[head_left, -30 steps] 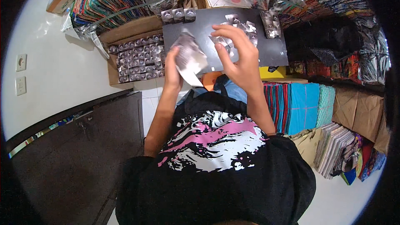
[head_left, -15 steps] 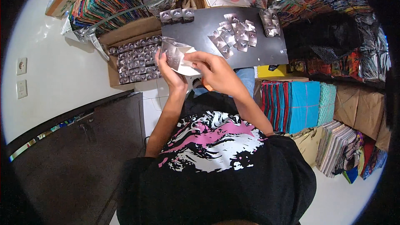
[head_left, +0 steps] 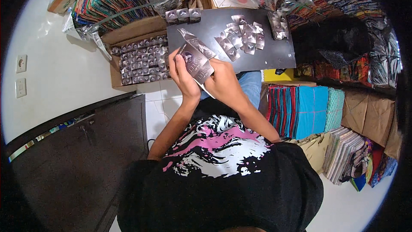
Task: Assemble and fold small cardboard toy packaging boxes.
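1. Silver-and-purple card makes up the flat carton blank (head_left: 196, 61) that both hands hold up just above the near edge of the dark surface (head_left: 274, 53).
2. Left hand (head_left: 183, 75) grips the blank's left edge, fingers (head_left: 176, 62) curled closed around it with the thumb across the printed face.
3. Right hand (head_left: 224, 81) clamps the blank's lower right side; its fingers are wrapped under the card and mostly hidden, so only the back of the hand shows.
4. Beyond the fingers, on the surface, lies a loose heap of flat blanks (head_left: 240, 38) of the same kind, well apart from the held one.
5. Farther beyond and to the right of the fingers sits a small stack of blanks (head_left: 278, 25) near the surface's far edge.
6. Three folded small boxes (head_left: 183, 15) stand in a row at the surface's far left corner, beyond the left fingers.
7. Left of the fingers, a brown cardboard box (head_left: 128, 32) on the floor holds rows of finished small boxes packed side by side.
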The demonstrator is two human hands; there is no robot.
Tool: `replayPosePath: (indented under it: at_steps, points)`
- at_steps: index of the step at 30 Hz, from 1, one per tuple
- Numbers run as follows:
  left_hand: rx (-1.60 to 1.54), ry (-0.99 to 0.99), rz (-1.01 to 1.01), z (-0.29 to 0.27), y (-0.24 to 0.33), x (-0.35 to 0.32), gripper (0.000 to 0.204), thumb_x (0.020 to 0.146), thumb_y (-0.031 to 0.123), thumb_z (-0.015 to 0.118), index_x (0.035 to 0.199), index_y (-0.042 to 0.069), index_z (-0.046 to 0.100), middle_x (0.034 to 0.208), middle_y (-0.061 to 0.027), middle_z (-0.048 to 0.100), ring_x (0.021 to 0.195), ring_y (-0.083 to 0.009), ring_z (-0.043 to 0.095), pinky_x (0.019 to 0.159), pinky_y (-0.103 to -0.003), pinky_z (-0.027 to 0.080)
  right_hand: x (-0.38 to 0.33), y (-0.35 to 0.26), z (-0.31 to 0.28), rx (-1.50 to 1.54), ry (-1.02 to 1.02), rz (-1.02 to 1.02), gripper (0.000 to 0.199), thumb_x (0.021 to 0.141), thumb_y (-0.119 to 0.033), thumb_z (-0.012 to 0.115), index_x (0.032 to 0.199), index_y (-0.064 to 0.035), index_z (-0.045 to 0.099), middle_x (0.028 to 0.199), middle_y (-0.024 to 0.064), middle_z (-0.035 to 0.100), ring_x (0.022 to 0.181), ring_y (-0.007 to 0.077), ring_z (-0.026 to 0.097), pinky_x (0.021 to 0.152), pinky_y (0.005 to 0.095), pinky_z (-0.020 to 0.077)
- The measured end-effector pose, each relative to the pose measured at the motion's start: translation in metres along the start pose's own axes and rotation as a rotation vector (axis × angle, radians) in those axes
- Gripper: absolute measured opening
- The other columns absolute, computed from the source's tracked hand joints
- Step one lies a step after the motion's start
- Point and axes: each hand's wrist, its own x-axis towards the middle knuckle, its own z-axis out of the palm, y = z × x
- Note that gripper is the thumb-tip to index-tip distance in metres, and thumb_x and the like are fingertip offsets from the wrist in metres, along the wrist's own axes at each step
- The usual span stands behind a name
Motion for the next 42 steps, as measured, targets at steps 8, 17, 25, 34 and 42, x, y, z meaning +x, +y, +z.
replayPosePath:
  at_steps: [8,17,25,34,42]
  points:
    - [0.007,-0.082,0.082,0.005,0.007,0.002,0.041,0.115,0.028,0.039,0.132,-0.002,0.061,0.127,-0.012,0.064,0.113,-0.018,0.059,0.102,-0.033,0.047,-0.001,0.019,-0.006,0.08,-0.246,0.025,0.012,0.087,-0.002,0.058,0.095,0.0046,0.063,0.083,0.0242,0.066,0.077,0.0424,0.063,0.071,0.0502,0.0492]
    - [0.114,-0.147,0.155,0.0,0.013,0.002,0.041,0.115,0.03,0.039,0.131,-0.001,0.061,0.126,-0.0098,0.062,0.112,-0.0172,0.058,0.102,-0.033,0.046,-0.003,0.01,-0.007,0.027,-0.193,-0.082,0.014,0.085,-0.001,0.06,0.098,0.0027,0.063,0.085,0.0212,0.068,0.077,0.043,0.065,0.071,0.048,0.0509]
    - [0.069,-0.204,0.128,-0.004,0.015,0.002,0.036,0.113,0.027,0.049,0.136,0.0,0.059,0.13,-0.0096,0.062,0.115,-0.0167,0.059,0.103,-0.031,0.046,-0.002,0.011,-0.001,0.024,-0.109,-0.176,0.019,0.086,-0.001,0.059,0.104,0.0037,0.063,0.098,0.0244,0.068,0.09,0.0467,0.064,0.082,0.0491,0.0512]
    - [-0.39,-0.265,-0.219,-0.02,0.032,0.028,0.078,0.092,0.008,0.082,0.157,0.009,0.04,0.136,-0.0108,0.062,0.12,-0.0178,0.062,0.103,-0.032,0.053,-0.002,-0.012,-0.045,0.028,-0.374,-0.01,0.025,0.102,-0.007,0.06,0.123,0.005,0.068,0.123,0.0218,0.071,0.111,0.0323,0.07,0.095,0.0375,0.0527]
    - [-0.01,-0.658,0.059,-0.021,0.043,0.03,0.088,0.068,0.004,0.098,0.144,0.001,0.053,0.134,-0.0109,0.066,0.124,-0.0191,0.064,0.107,-0.035,0.051,0.005,-0.004,-0.041,0.501,0.18,-0.101,0.042,0.095,-0.002,0.074,0.135,-0.0004,0.062,0.147,0.0183,0.06,0.137,0.0276,0.058,0.112,0.0412,0.0498]
